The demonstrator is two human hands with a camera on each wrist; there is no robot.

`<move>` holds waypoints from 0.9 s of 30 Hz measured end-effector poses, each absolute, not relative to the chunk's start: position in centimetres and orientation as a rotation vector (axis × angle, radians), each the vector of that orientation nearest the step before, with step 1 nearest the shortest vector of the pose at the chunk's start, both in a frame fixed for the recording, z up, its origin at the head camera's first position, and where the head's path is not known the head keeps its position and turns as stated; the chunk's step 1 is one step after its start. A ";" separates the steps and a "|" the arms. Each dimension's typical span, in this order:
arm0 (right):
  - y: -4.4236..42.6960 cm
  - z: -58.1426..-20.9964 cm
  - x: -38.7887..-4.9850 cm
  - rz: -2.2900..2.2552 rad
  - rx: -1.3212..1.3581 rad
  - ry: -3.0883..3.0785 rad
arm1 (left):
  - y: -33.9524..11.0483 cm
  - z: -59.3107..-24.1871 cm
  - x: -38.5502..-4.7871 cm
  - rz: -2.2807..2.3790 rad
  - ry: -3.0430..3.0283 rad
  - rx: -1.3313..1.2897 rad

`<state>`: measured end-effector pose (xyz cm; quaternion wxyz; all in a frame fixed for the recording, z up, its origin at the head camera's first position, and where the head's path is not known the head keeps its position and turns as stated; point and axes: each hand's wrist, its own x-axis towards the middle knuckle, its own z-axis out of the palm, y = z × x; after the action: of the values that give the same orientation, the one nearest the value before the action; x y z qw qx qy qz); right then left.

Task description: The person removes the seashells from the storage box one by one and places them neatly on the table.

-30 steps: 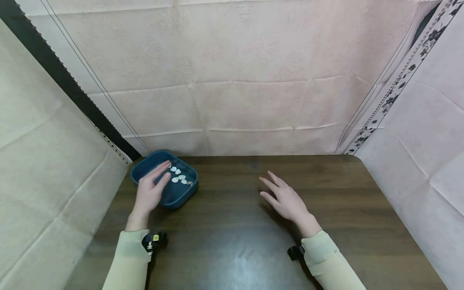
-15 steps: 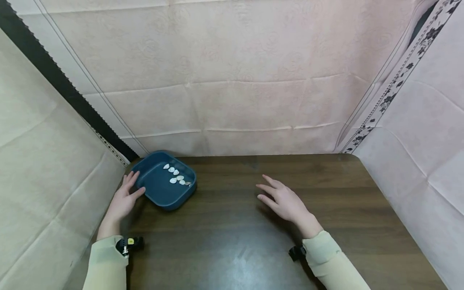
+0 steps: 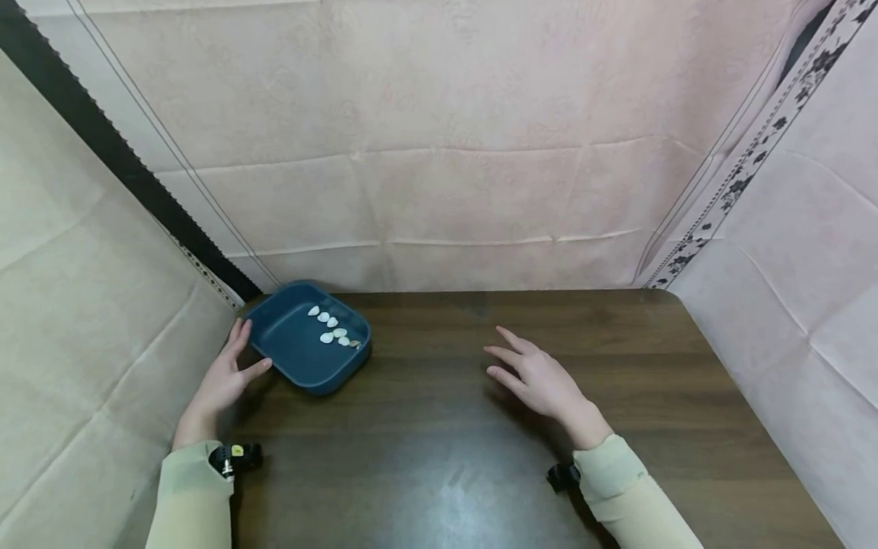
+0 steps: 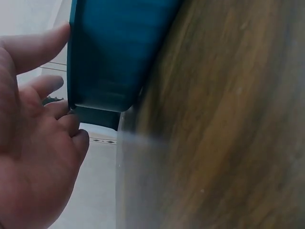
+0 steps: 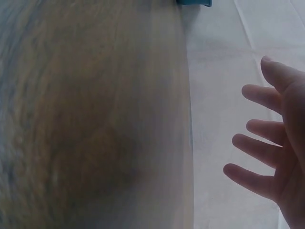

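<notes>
A blue tray (image 3: 295,347) with rounded corners stands at the table's back left. Inside it lie several small white pieces (image 3: 326,338), flat and pebble-like, with a brownish one (image 3: 354,344) at the right end. My left hand (image 3: 221,383) is at the tray's left side, its fingers along the rim and the thumb at the front left corner. In the left wrist view the thumb tip meets the tray's edge (image 4: 112,52), and the other fingers bend loosely beside it. My right hand (image 3: 545,383) hovers over the table at the right, fingers spread, holding nothing.
The brown wooden table (image 3: 425,427) runs up to a pale cloth wall (image 3: 446,191) at the back. Cloth panels also slope along the left (image 3: 82,366) and right (image 3: 789,305) sides. Each wrist wears a small black camera (image 3: 236,457).
My left hand has moved from above the white pieces leftward to the tray's left edge, uncovering the tray's inside. The right hand has stayed nearly still.
</notes>
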<state>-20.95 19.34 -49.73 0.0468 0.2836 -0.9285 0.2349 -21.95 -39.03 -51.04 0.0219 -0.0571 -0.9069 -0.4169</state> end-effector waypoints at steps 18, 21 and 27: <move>19.8 -49.6 -20.9 0.752 0.815 -2.903 | -38.0 -49.9 -22.4 -1.055 -2.858 0.006; 19.8 -49.6 -20.9 0.773 0.807 -2.905 | -37.9 -49.7 -22.3 -1.025 -2.795 0.033; 19.8 -49.7 -20.9 0.809 0.799 -2.904 | -37.8 -50.1 -22.3 -1.001 -2.716 0.015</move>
<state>-20.86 19.77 -49.74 0.0113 0.2562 -0.9311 0.2593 -22.32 -37.76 -50.14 0.1231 0.0052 -0.9311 -0.3432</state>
